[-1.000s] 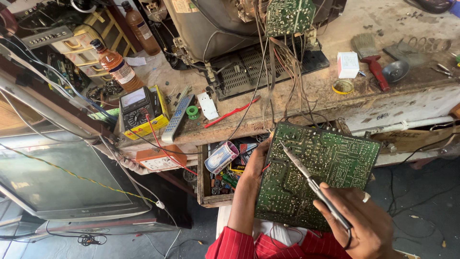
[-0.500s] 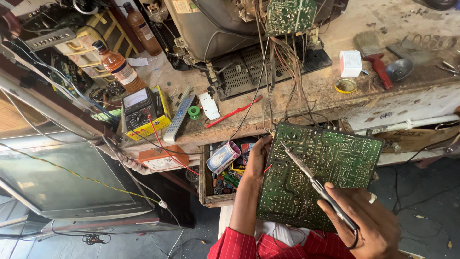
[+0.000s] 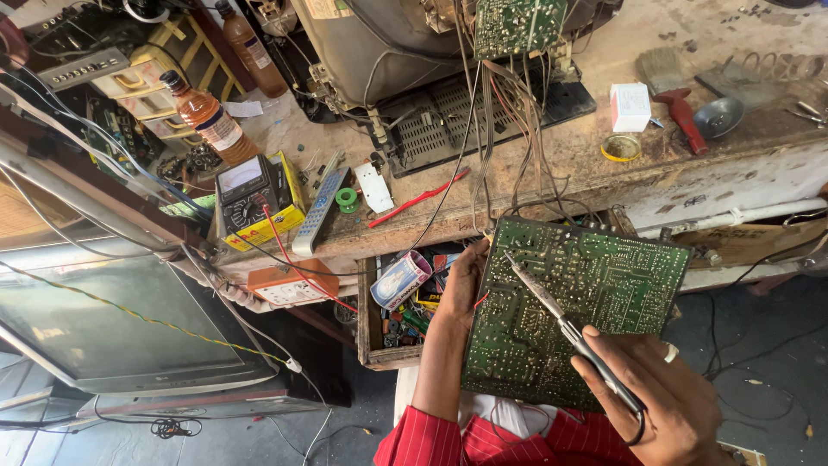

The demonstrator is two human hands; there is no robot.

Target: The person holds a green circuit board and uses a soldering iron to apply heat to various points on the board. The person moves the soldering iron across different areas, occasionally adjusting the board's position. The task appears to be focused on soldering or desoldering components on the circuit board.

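I am gripping the soldering iron (image 3: 561,324) in my right hand (image 3: 664,401), tip resting on the circuit board (image 3: 595,302). My left hand (image 3: 461,285) is clasping the board's edge. Both hands are staying put as before.

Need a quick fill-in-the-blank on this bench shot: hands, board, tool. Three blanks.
1. The left hand grips the edge of a green ____ board.
2. The right hand holds a soldering ____, its tip on the board.
3. On the workbench, the multimeter sits on a ____ box.

Missing words: circuit; iron; yellow
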